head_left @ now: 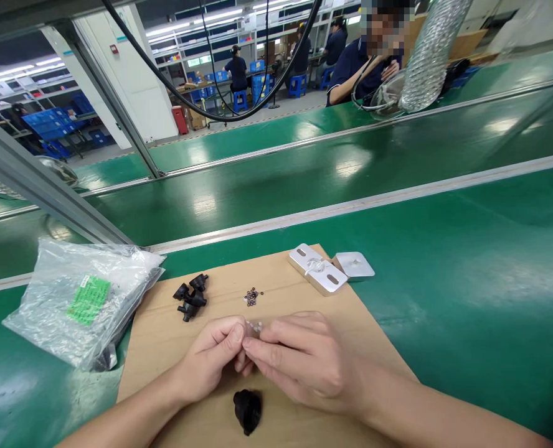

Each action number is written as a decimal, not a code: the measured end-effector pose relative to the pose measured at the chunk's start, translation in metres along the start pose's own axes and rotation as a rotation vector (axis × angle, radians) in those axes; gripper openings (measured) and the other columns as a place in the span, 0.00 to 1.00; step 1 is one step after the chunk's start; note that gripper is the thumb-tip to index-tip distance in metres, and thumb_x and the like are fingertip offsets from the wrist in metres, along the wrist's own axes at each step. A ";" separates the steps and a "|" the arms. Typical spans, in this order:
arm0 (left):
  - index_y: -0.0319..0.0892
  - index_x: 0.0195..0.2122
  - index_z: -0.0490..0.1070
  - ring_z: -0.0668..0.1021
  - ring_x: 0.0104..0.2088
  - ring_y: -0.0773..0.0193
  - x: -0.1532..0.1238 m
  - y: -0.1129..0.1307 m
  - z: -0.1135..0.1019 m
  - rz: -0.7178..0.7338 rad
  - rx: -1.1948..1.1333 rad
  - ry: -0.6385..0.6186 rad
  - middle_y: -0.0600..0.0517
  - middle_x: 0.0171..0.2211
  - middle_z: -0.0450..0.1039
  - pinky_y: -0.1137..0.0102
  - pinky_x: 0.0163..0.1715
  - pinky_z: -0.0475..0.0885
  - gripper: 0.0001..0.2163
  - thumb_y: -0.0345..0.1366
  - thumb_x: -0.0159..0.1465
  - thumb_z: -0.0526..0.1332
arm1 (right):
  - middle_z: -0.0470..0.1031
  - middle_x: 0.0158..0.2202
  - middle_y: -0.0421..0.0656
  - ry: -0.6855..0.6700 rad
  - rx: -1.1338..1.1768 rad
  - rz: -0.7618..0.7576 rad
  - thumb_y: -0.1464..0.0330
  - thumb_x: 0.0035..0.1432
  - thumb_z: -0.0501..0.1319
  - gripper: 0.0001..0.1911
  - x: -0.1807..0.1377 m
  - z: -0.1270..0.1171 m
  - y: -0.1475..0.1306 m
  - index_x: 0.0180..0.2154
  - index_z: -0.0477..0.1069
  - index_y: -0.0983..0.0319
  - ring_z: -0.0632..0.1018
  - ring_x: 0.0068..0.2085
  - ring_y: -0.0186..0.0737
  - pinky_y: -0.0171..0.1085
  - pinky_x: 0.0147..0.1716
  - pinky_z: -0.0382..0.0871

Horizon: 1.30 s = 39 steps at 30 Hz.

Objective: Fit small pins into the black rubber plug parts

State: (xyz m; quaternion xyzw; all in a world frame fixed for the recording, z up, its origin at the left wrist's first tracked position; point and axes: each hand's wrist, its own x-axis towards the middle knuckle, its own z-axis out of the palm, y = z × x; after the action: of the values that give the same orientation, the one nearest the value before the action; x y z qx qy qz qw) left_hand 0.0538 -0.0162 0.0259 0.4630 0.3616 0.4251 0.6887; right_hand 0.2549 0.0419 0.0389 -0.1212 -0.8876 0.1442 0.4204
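Over a brown cardboard sheet [276,292], my left hand [213,358] and my right hand [299,361] meet fingertip to fingertip. Both pinch a small clear part [254,326] between them. Near my wrists lies one black plastic piece [247,409]. A cluster of similar black pieces [190,297] sits further back on the left of the sheet. A small pile of tiny dark rings [252,296] lies just beyond my fingers.
Two silver metal plates [317,269] [354,265] rest at the sheet's far right corner. A clear plastic bag with a green label [87,298] lies left. The green conveyor belt [467,280] runs past. A seated person [365,59] works opposite, beside a foil duct [428,56].
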 end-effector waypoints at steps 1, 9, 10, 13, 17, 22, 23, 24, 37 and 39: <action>0.40 0.27 0.65 0.70 0.28 0.63 0.000 0.000 0.000 -0.001 -0.003 -0.004 0.51 0.24 0.63 0.68 0.32 0.65 0.21 0.49 0.73 0.56 | 0.73 0.31 0.38 -0.005 -0.002 -0.002 0.75 0.66 0.61 0.10 0.000 0.000 0.000 0.48 0.75 0.61 0.73 0.29 0.30 0.33 0.28 0.69; 0.40 0.26 0.64 0.70 0.27 0.63 -0.001 0.000 0.003 -0.013 0.060 0.070 0.52 0.23 0.63 0.69 0.30 0.65 0.22 0.50 0.73 0.56 | 0.75 0.31 0.40 0.048 0.028 -0.036 0.76 0.64 0.62 0.14 -0.002 0.002 0.000 0.51 0.73 0.63 0.74 0.30 0.31 0.33 0.28 0.69; 0.40 0.26 0.64 0.70 0.27 0.63 -0.001 0.000 0.003 -0.017 0.068 0.075 0.52 0.23 0.63 0.69 0.30 0.65 0.22 0.50 0.73 0.56 | 0.75 0.31 0.40 0.048 0.025 -0.039 0.76 0.64 0.62 0.14 -0.002 0.002 0.000 0.51 0.73 0.63 0.74 0.30 0.31 0.32 0.28 0.69; 0.41 0.27 0.64 0.70 0.27 0.63 -0.001 0.000 0.004 -0.021 0.075 0.077 0.52 0.23 0.63 0.69 0.30 0.65 0.22 0.51 0.73 0.56 | 0.75 0.31 0.39 0.048 0.019 -0.041 0.76 0.65 0.61 0.14 -0.001 0.001 -0.001 0.51 0.73 0.61 0.73 0.29 0.30 0.32 0.27 0.69; 0.40 0.27 0.63 0.69 0.26 0.65 -0.001 0.000 0.006 -0.010 0.102 0.084 0.53 0.23 0.62 0.70 0.29 0.63 0.22 0.51 0.73 0.55 | 0.74 0.31 0.40 0.064 0.022 -0.053 0.77 0.64 0.62 0.14 -0.001 0.001 -0.001 0.51 0.73 0.63 0.72 0.29 0.30 0.32 0.28 0.68; 0.41 0.27 0.62 0.69 0.27 0.66 -0.002 -0.002 0.006 -0.002 0.133 0.083 0.54 0.24 0.61 0.70 0.29 0.63 0.22 0.51 0.74 0.53 | 0.73 0.30 0.40 0.104 0.020 -0.075 0.77 0.64 0.62 0.13 -0.001 0.002 -0.001 0.51 0.73 0.66 0.71 0.30 0.30 0.32 0.29 0.68; 0.41 0.28 0.62 0.69 0.27 0.66 -0.002 -0.002 0.006 0.000 0.137 0.084 0.54 0.24 0.61 0.70 0.29 0.63 0.22 0.51 0.74 0.53 | 0.72 0.30 0.40 0.121 0.023 -0.081 0.77 0.64 0.61 0.13 -0.001 0.003 -0.001 0.50 0.74 0.67 0.71 0.30 0.30 0.31 0.29 0.68; 0.41 0.28 0.62 0.69 0.27 0.66 -0.002 -0.003 0.005 0.002 0.141 0.087 0.54 0.24 0.61 0.70 0.29 0.63 0.22 0.50 0.74 0.53 | 0.72 0.30 0.40 0.136 0.028 -0.087 0.78 0.64 0.61 0.12 0.000 0.003 -0.001 0.49 0.74 0.67 0.71 0.30 0.30 0.31 0.29 0.67; 0.41 0.27 0.61 0.68 0.26 0.66 -0.003 -0.006 0.006 0.071 0.206 0.137 0.54 0.24 0.62 0.69 0.27 0.63 0.21 0.49 0.75 0.53 | 0.73 0.30 0.41 0.128 0.026 -0.059 0.78 0.63 0.63 0.13 -0.001 0.004 -0.001 0.49 0.75 0.67 0.71 0.29 0.30 0.32 0.27 0.65; 0.41 0.28 0.61 0.68 0.26 0.66 -0.003 -0.006 0.006 0.081 0.223 0.141 0.54 0.24 0.62 0.70 0.28 0.63 0.21 0.48 0.75 0.53 | 0.73 0.30 0.41 0.117 0.020 -0.052 0.78 0.63 0.63 0.13 -0.001 0.003 -0.001 0.49 0.75 0.67 0.70 0.29 0.30 0.32 0.27 0.65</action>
State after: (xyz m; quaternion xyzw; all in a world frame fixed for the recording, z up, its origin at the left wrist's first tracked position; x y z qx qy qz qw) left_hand 0.0596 -0.0223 0.0229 0.5197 0.4350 0.4414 0.5880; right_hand 0.2529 0.0403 0.0365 -0.1024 -0.8628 0.1347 0.4763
